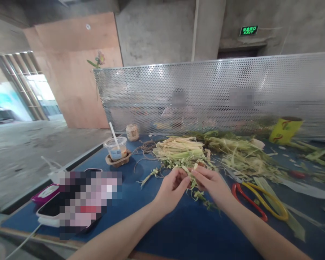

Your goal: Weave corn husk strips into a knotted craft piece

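My left hand [172, 187] and my right hand [210, 183] meet over the blue table [157, 231], both pinched on a thin green plant stem [193, 176] with small leaves hanging below it. Just beyond my fingers lies a bundle of pale trimmed stalks [182, 147]. A heap of green and yellow husk strips [241, 155] spreads to the right of the bundle. Scissors with red and yellow handles [260, 202] lie on the table right beside my right wrist.
A plastic cup with a straw [116, 148] sits in a cardboard holder at the left, a small jar [132, 131] behind it. Phones and a pink device [44, 194] lie near the left edge. A perforated metal screen [219, 94] closes the far side; people sit behind it. A yellow cup [285, 130] stands far right.
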`<state>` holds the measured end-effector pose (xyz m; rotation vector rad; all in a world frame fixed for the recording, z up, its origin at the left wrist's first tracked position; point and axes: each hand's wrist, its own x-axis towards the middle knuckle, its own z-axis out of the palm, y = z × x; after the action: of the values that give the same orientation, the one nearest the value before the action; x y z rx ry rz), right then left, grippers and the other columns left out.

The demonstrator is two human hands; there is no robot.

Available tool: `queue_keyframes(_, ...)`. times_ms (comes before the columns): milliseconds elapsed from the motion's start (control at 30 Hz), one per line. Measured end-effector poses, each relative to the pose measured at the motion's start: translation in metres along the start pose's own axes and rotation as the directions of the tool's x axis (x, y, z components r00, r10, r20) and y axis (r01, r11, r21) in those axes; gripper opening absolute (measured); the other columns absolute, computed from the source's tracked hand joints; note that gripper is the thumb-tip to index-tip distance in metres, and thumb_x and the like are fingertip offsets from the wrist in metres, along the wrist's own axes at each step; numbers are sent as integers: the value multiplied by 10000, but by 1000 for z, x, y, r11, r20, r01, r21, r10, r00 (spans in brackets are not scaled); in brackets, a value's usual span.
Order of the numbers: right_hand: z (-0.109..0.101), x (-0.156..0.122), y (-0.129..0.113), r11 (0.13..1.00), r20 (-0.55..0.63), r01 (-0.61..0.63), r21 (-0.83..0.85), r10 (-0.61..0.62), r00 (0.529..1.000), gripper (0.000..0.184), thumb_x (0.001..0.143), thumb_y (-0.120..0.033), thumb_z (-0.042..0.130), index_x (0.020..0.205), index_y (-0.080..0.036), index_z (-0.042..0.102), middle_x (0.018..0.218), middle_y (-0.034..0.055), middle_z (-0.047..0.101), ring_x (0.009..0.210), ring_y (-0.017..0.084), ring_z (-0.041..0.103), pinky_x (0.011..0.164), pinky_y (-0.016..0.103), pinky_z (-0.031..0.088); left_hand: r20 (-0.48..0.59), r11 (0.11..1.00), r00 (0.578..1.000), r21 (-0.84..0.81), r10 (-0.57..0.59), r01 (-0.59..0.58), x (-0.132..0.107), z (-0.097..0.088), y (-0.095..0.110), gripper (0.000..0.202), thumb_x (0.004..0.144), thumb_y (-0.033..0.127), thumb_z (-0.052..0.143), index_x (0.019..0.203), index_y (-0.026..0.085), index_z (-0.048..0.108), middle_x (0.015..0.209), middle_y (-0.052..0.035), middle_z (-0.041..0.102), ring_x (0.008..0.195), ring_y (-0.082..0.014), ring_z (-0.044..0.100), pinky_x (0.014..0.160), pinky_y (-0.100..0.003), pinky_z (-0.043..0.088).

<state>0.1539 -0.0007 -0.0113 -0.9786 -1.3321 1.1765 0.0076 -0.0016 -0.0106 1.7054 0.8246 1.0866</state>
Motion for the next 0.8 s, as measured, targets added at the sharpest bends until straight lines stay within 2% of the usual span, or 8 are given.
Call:
queue_keyframes(100, -1, 1, 3, 984, -15, 128, -122, -131, 991, 327, 719, -439, 568, 582, -148, 623, 619, -13, 389, 531, 66, 348, 455, 207, 266, -2, 987, 1000, -158, 2, -3, 1, 2, -1, 309, 712, 299, 604, 930, 196, 411, 624, 57, 512, 586, -82, 496, 550, -180, 376)
queue_keyframes(167, -2, 1, 4, 974, 8, 147, -173, -148, 989, 317, 736, -426, 551, 597, -161, 653, 642, -2, 415, 555, 79, 356, 482, 219, 287, 0, 981, 999, -189, -37, 36, 2, 1, -1, 320, 717, 302, 594, 953, 196, 405, 584, 65, 523, 517, -74, 486, 503, -175, 368)
queue_keyframes(267, -4, 1, 3, 979, -15, 132, -154, -135, 991, 246, 719, -396, 578, 813, -200, 693, 635, -8, 446, 538, 81, 349, 497, 228, 307, -28, 989, 998, -139, -58, 53, 5, -1, -1, 240, 748, 344, 545, 894, 173, 463, 525, 50, 547, 430, -66, 446, 458, -179, 356)
queue_keyframes(367, -6, 2, 1, 989, -92, 115, -91, -123, 988, 328, 668, -362, 636, 959, -212, 666, 658, -2, 503, 539, 84, 368, 504, 233, 327, -23, 990, 998, -128, -60, 57, 6, -1, 1, 233, 751, 364, 533, 855, 159, 496, 496, 41, 553, 404, -63, 437, 449, -183, 360)
queue_keyframes(467, -5, 1, -2, 994, -75, 80, -72, -85, 994, 297, 638, -373, 649, 854, -175, 701, 623, 8, 521, 500, 78, 353, 468, 236, 312, 22, 984, 998, -162, -65, 68, 4, -1, 3, 254, 730, 347, 568, 885, 153, 512, 517, 34, 564, 424, -62, 466, 459, -178, 377)
queue_keyframes(567, -3, -1, -6, 998, -10, 20, -66, -20, 1000, 302, 625, -398, 640, 804, -166, 711, 507, -15, 461, 440, 67, 304, 425, 232, 273, 40, 979, 995, -180, -93, 98, 3, 0, 1, 244, 682, 327, 627, 809, 144, 527, 499, 40, 536, 450, -73, 504, 454, -172, 389)
queue_keyframes(667, -1, -2, -8, 993, -20, 65, -97, -67, 998, 248, 608, -390, 653, 711, -171, 710, 481, -24, 436, 431, 68, 320, 417, 229, 269, 26, 978, 995, -184, -100, 103, 5, -1, -1, 226, 665, 323, 641, 708, 135, 523, 468, 48, 494, 455, -88, 526, 459, -186, 416)
queue_keyframes(800, -1, -4, -3, 992, -54, 120, -38, -122, 991, 234, 661, -386, 626, 672, -161, 687, 454, -27, 424, 428, 76, 351, 418, 229, 285, 35, 974, 997, -215, -69, 75, 7, 1, 3, 213, 697, 327, 609, 691, 136, 515, 520, 26, 538, 470, -93, 536, 490, -211, 445)
